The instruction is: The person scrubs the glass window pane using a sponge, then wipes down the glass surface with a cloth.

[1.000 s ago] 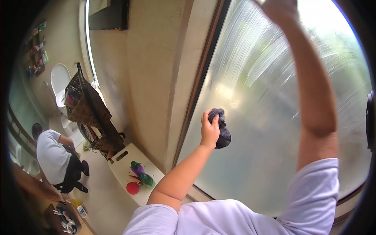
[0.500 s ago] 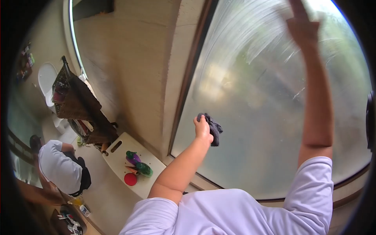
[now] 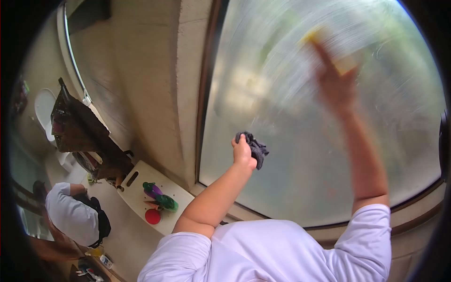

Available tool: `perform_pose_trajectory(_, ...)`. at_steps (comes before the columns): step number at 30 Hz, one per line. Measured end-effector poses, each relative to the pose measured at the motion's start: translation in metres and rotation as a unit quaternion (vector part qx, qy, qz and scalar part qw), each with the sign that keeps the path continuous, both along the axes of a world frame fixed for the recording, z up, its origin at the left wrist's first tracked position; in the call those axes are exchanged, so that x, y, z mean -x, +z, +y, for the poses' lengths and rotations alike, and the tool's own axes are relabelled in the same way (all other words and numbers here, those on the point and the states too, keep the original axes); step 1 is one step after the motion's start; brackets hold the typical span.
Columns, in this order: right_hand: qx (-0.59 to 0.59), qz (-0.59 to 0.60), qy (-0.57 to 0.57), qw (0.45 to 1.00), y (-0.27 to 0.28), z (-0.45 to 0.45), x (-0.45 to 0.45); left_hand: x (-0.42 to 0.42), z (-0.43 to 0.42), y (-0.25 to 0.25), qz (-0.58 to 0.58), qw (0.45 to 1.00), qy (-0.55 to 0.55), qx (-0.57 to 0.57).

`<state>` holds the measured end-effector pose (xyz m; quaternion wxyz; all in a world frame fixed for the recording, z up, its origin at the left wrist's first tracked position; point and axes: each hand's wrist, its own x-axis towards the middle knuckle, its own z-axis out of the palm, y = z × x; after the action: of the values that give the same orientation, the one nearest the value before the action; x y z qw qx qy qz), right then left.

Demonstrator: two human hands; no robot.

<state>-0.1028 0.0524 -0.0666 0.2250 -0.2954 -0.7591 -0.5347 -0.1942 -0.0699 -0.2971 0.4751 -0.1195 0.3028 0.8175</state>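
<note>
My left hand (image 3: 242,151) is closed around a crumpled dark grey cloth (image 3: 258,152), held out in front of the lower part of a large window. Higher up, my right hand (image 3: 336,84) is smeared by motion. It holds what looks like a yellow sponge (image 3: 346,65) against the window glass (image 3: 282,183), its fingers stretched over it. Curved whitish streaks cover the upper glass around that hand. Most of the sponge is hidden behind the fingers.
On a white bench (image 3: 136,204) at the lower left stand green and purple bottles (image 3: 165,202) and a red round lid (image 3: 152,216). Beyond are a dark basket rack (image 3: 80,124), a toilet (image 3: 44,110) and another person in a white shirt (image 3: 73,214), bent over.
My right hand has swept down and to the left across the glass, bringing the yellow sponge into sight. My left hand keeps the cloth in nearly the same place. The view has shifted slightly.
</note>
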Motion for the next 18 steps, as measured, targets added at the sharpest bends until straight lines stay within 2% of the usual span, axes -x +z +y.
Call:
perform_pose_trajectory(1, -0.037, 0.095, 0.017, 0.995, 0.064, 0.006, -0.011, -0.006, 0.001, 0.001, 0.0, 1.0, -0.019, -0.003)
perform_pose_trajectory(3, -0.2, 0.205, 0.147, 0.947, 0.16, 0.016, -0.045, -0.011, 0.002, 0.003, -0.003, 1.0, -0.022, -0.006)
perform_pose_trajectory(5, -0.243, 0.223, 0.223, 0.918, 0.178, 0.018, -0.056, -0.013, 0.006, 0.008, -0.008, 0.999, -0.022, -0.022)
perform_pose_trajectory(6, -0.233, 0.203, 0.265, 0.913, 0.163, 0.022, -0.053, -0.013, 0.005, 0.009, -0.005, 1.0, -0.017, -0.022)
perform_pose_trajectory(7, -0.207, 0.217, 0.145, 0.943, 0.117, 0.013, -0.039, -0.012, 0.005, 0.008, -0.002, 1.0, -0.013, -0.022)
perform_pose_trajectory(8, -0.167, 0.174, 0.171, 0.955, 0.055, 0.003, -0.027, -0.01, 0.005, 0.008, 0.0, 1.0, -0.008, -0.023)
perform_pose_trajectory(9, -0.026, 0.119, 0.195, 0.973, -0.012, -0.004, -0.022, -0.007, 0.005, 0.008, 0.005, 0.999, -0.015, -0.029)
perform_pose_trajectory(10, 0.061, -0.003, 0.101, 0.993, -0.095, -0.001, -0.025, -0.004, 0.005, 0.007, 0.007, 0.999, -0.022, -0.033)
perform_pose_trajectory(11, 0.003, -0.137, 0.159, 0.978, -0.16, -0.012, -0.039, -0.005, 0.003, 0.004, 0.009, 0.999, -0.029, -0.033)
perform_pose_trajectory(13, 0.045, -0.243, 0.117, 0.962, -0.184, -0.041, -0.072, -0.007, 0.014, -0.019, 0.025, 1.0, -0.004, -0.013)
perform_pose_trajectory(15, 0.066, -0.347, 0.08, 0.932, -0.181, -0.039, -0.089, -0.005, 0.022, -0.026, 0.029, 1.0, -0.003, -0.012)
perform_pose_trajectory(16, 0.191, -0.238, 0.115, 0.945, -0.151, -0.017, -0.1, -0.007, 0.02, -0.018, 0.019, 1.0, -0.01, -0.008)
perform_pose_trajectory(17, 0.123, -0.123, 0.154, 0.973, -0.088, -0.014, -0.099, -0.012, 0.014, -0.006, 0.016, 1.0, -0.018, -0.004)
perform_pose_trajectory(18, 0.068, 0.0, 0.198, 0.978, -0.025, -0.011, -0.099, -0.017, 0.008, 0.01, 0.014, 1.0, -0.027, 0.0)
